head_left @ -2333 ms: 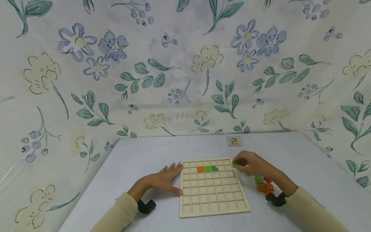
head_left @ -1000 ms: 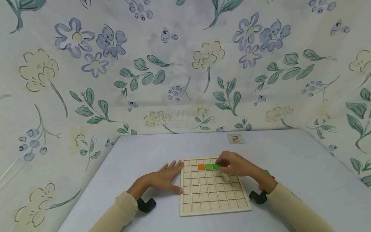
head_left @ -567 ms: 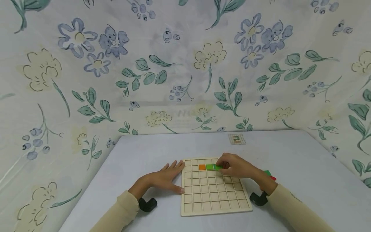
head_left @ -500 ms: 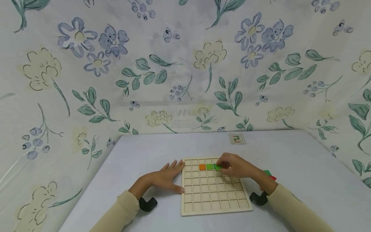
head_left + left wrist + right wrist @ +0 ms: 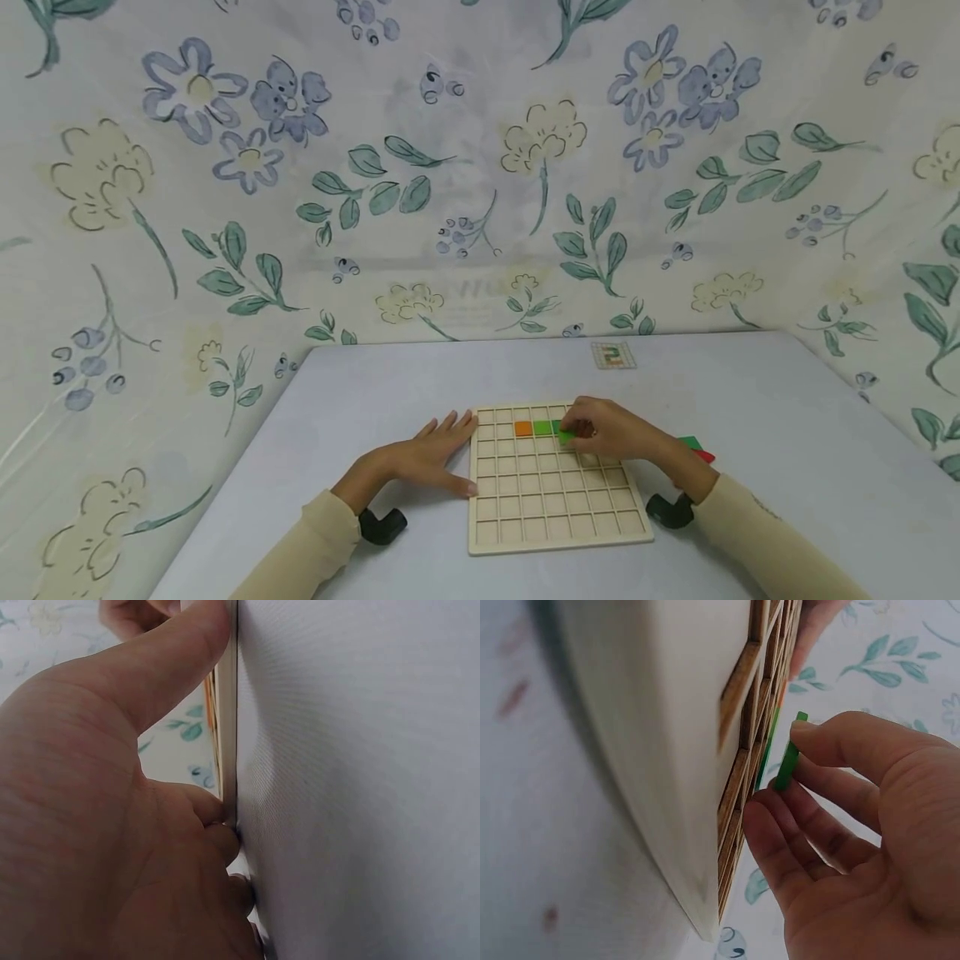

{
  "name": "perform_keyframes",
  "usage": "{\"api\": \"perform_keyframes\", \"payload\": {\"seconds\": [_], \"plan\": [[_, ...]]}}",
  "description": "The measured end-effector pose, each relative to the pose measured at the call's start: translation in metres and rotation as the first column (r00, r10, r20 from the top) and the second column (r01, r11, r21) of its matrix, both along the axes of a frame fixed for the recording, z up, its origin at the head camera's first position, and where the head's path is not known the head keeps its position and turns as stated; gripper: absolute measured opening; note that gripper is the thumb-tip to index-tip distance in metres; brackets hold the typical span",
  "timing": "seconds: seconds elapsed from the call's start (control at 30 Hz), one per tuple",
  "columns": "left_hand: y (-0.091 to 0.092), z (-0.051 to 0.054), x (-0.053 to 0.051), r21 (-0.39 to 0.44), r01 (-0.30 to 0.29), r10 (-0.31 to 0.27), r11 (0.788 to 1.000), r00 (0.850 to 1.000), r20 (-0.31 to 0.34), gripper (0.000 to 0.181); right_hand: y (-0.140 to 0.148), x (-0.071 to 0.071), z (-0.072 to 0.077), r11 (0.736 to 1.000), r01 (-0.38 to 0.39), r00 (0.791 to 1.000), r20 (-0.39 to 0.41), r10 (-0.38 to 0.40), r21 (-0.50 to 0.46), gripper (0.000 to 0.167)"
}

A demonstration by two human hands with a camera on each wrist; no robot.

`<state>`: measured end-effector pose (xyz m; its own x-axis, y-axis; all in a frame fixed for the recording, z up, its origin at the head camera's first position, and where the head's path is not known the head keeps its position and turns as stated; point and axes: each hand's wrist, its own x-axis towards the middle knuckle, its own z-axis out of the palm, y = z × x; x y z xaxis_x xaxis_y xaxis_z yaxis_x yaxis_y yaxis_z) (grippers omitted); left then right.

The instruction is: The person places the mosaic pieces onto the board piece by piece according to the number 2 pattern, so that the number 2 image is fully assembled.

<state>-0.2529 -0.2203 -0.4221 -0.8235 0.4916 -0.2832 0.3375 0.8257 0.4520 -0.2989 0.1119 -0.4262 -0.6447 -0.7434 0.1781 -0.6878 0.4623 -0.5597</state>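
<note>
A square wooden grid board [image 5: 551, 504] lies on the table. In its second row from the back sit an orange tile [image 5: 522, 428], a light green tile [image 5: 542, 427] and a dark green tile, partly hidden by my right hand. My right hand [image 5: 611, 429] pinches a green tile [image 5: 789, 759] between thumb and fingers, just above the board by the dark green one. My left hand [image 5: 426, 458] lies with fingers spread at the board's left edge, its thumb and fingertips touching the rim [image 5: 229, 712].
Beyond the board, a small printed card [image 5: 613, 356] with a coloured grid pattern lies on the table [image 5: 390, 375]. Under and behind my right forearm are loose tiles, among them a green tile [image 5: 689, 442] and a red tile [image 5: 706, 456]; the arm hides others. A floral cloth [image 5: 480, 208] hangs behind.
My right hand has carried the green tile left from beside the board to over the second row, then stays nearly still there, tilting the tile slightly. My left hand has kept its place.
</note>
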Motion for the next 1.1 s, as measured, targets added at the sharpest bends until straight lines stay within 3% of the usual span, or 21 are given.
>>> {"api": "perform_keyframes", "payload": {"seconds": [1.1], "plan": [[0.0009,0.0020,0.0020,0.021,-0.010,0.010,1.000,1.000,0.007,0.113,-0.0025,0.0016,-0.0042,0.998,0.008,0.998,-0.064,-0.004,0.060,0.024]]}}
